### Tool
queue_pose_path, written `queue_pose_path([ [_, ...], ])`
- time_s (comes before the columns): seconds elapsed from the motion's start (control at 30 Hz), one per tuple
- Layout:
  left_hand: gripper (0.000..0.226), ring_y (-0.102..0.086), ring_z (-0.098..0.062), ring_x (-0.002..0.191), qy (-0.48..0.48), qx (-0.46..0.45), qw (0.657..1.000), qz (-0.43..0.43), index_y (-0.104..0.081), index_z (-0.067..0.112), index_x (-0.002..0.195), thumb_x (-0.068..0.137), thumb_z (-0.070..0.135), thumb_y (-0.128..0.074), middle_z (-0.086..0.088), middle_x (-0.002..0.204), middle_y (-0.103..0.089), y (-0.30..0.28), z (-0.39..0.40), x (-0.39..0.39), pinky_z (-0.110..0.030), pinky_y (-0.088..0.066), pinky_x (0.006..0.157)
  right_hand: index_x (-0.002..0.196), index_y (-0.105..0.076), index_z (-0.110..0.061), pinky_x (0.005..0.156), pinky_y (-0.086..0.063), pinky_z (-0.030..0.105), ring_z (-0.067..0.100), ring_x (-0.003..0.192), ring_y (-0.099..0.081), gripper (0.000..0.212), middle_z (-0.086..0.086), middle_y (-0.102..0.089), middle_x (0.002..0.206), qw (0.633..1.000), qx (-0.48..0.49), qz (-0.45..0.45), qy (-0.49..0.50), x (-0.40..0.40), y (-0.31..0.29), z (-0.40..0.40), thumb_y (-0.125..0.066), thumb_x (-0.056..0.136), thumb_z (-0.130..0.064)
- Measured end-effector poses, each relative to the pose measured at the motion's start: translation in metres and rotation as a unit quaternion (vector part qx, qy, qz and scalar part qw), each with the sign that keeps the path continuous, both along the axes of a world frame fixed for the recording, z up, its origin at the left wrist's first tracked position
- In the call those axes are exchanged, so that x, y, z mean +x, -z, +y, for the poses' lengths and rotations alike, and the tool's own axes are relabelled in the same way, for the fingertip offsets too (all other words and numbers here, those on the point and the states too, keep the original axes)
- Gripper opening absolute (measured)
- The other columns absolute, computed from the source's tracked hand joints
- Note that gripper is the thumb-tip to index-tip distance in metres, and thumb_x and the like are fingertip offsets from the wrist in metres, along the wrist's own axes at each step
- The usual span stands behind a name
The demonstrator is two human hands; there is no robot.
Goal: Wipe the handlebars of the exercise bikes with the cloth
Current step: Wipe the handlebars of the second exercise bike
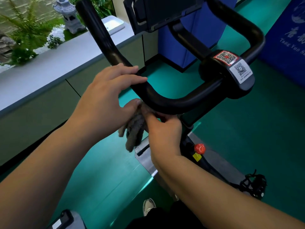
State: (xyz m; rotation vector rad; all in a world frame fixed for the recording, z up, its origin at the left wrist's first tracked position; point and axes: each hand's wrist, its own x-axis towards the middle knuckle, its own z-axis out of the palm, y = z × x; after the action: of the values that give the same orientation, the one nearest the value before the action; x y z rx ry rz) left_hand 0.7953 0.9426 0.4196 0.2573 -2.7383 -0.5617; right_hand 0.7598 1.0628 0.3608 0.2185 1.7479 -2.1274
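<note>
The black handlebar (173, 103) of an exercise bike loops across the middle of the view, its left horn rising toward the top left. My left hand (109, 96) lies over the bar's left bend, fingers straight on top and thumb underneath touching the cloth. A grey-brown cloth (134, 129) hangs bunched below the near curve of the bar. My right hand (162, 131) pinches the cloth from below and presses it against the underside of the bar.
A dark screen (156, 12) sits above the bar's centre, with QR-code stickers (232, 63) on the clamp. A red knob (199, 148) and a pedal (254, 184) lie lower right. A grey counter (49, 66) with plants runs along the left; blue panels stand behind on green floor.
</note>
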Motion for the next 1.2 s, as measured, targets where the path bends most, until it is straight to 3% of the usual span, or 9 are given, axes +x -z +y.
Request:
queue_pose_path([
  [0.1,0.045,-0.030,-0.006,0.137,-0.004,-0.002,1.000,0.007,-0.056,0.040,0.125,0.083,0.028,-0.068,0.023,0.138,-0.045,0.001,0.000,-0.001,-0.040,-0.028,0.114,0.096,-0.069,-0.009,0.069,-0.053,0.011,0.000,0.080,-0.068,0.015,-0.003,-0.073,0.088,1.000,0.015,0.019,-0.013,0.001,0.002,0.023,-0.073,0.083,-0.016],
  [0.27,0.043,-0.034,-0.010,0.134,-0.012,0.007,1.000,0.027,-0.058,0.034,0.123,0.082,0.026,-0.069,0.018,0.136,-0.048,0.004,0.004,-0.002,-0.036,-0.028,0.113,0.086,-0.065,-0.015,0.069,-0.057,0.026,0.014,0.077,-0.070,0.010,0.002,-0.072,0.080,0.998,0.042,0.012,0.046,-0.011,0.008,0.055,-0.073,0.082,-0.012],
  [0.43,0.044,-0.033,-0.010,0.136,-0.015,0.019,0.999,0.034,-0.059,0.033,0.123,0.081,0.024,-0.070,0.015,0.137,-0.048,0.007,0.007,-0.002,-0.033,-0.025,0.113,0.084,-0.063,-0.015,0.064,-0.055,0.027,0.013,0.072,-0.069,0.010,0.004,-0.072,0.080,0.989,0.029,0.038,0.142,-0.040,0.006,0.076,-0.072,0.084,-0.010],
  [0.7,0.045,-0.030,-0.006,0.138,-0.023,0.028,0.999,0.027,-0.058,0.034,0.124,0.084,0.016,-0.067,0.018,0.138,-0.047,0.005,0.009,0.000,-0.030,-0.022,0.115,0.087,-0.064,-0.011,0.063,-0.054,0.021,0.014,0.073,-0.070,0.011,0.003,-0.071,0.079,1.000,0.031,-0.006,0.004,-0.003,0.002,0.049,-0.074,0.082,-0.012],
  [0.8,0.050,-0.027,-0.003,0.139,-0.021,0.019,1.000,0.009,-0.055,0.037,0.127,0.087,0.008,-0.062,0.022,0.141,-0.043,0.001,0.005,0.001,-0.027,-0.019,0.114,0.088,-0.065,-0.006,0.059,-0.053,0.017,0.008,0.068,-0.070,0.010,-0.001,-0.072,0.072,0.997,0.025,0.030,-0.069,0.010,-0.013,0.045,-0.072,0.082,-0.007],
  [0.9,0.053,-0.023,0.002,0.140,-0.016,0.025,0.999,-0.011,-0.051,0.039,0.130,0.089,0.006,-0.058,0.028,0.141,-0.037,-0.001,0.002,0.003,-0.021,-0.014,0.112,0.087,-0.065,-0.009,0.063,-0.054,0.016,0.007,0.076,-0.071,0.012,-0.002,-0.074,0.081,0.986,0.003,0.143,-0.089,0.014,-0.036,0.052,-0.071,0.081,0.000],
  [1.03,0.053,-0.021,0.003,0.140,-0.007,0.035,0.999,-0.014,-0.050,0.041,0.131,0.090,0.008,-0.057,0.029,0.142,-0.037,-0.002,0.000,0.004,-0.023,-0.017,0.114,0.100,-0.067,-0.021,0.076,-0.055,0.020,0.008,0.088,-0.068,0.020,-0.001,-0.070,0.094,0.925,0.073,0.374,-0.001,-0.014,-0.062,0.066,-0.070,0.084,-0.009],
  [1.13,0.052,-0.018,0.005,0.140,-0.003,0.042,0.999,-0.019,-0.050,0.040,0.131,0.091,0.007,-0.055,0.029,0.143,-0.036,-0.002,-0.001,0.004,-0.020,-0.014,0.112,0.113,-0.067,-0.015,0.083,-0.047,0.018,0.007,0.091,-0.058,0.025,0.004,-0.060,0.100,0.824,0.238,0.514,0.014,-0.039,-0.057,0.074,-0.066,0.088,-0.015],
  [1.2,0.052,-0.018,0.005,0.140,-0.002,0.045,0.999,-0.016,-0.049,0.040,0.132,0.092,0.006,-0.054,0.029,0.144,-0.035,-0.002,-0.002,0.004,-0.020,-0.016,0.112,0.122,-0.065,-0.015,0.082,-0.047,0.026,0.013,0.090,-0.052,0.033,0.000,-0.054,0.098,0.772,0.329,0.543,-0.029,-0.046,-0.041,0.071,-0.062,0.091,-0.024],
])
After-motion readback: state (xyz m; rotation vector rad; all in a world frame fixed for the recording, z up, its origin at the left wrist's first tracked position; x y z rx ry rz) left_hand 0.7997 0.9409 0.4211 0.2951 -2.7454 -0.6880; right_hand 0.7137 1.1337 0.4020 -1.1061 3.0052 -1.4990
